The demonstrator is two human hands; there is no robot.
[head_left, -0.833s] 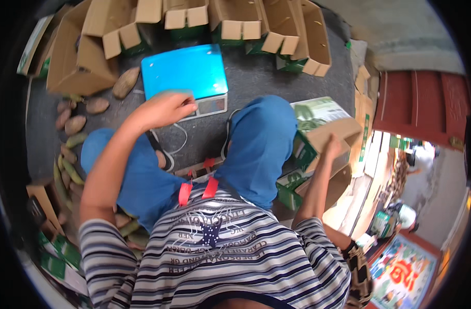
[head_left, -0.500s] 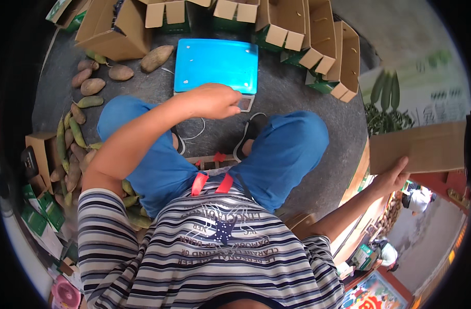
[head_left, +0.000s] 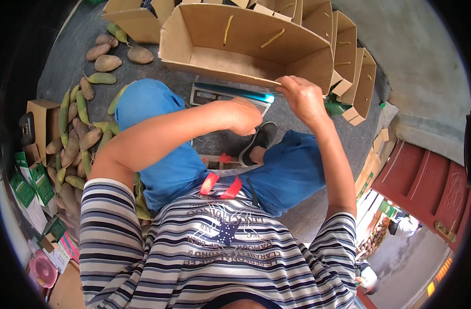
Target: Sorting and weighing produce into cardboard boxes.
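Note:
My right hand (head_left: pixel 302 98) grips the near rim of an open cardboard box (head_left: pixel 204 28) with yellow cord loops on its far wall. The box is tilted, with its bare inside showing, over a blue-topped scale (head_left: pixel 205 96), hiding most of the platform. Whether the box rests on the scale, I cannot tell. At the scale's front panel is my left hand (head_left: pixel 240 116), its fingers curled in and partly hidden, with nothing seen in it.
Several brown and green tubers (head_left: pixel 71 149) lie in a heap to the left, with loose ones (head_left: pixel 108 63) beyond. Open cardboard boxes (head_left: pixel 361 85) stand in an arc at the far right. Green-and-white cartons (head_left: pixel 33 185) and a pink round object (head_left: pixel 43 269) are at lower left.
My right hand has brought the cardboard box in from the far right to over the scale, covering most of its blue top. My left hand has shifted slightly right and nearer.

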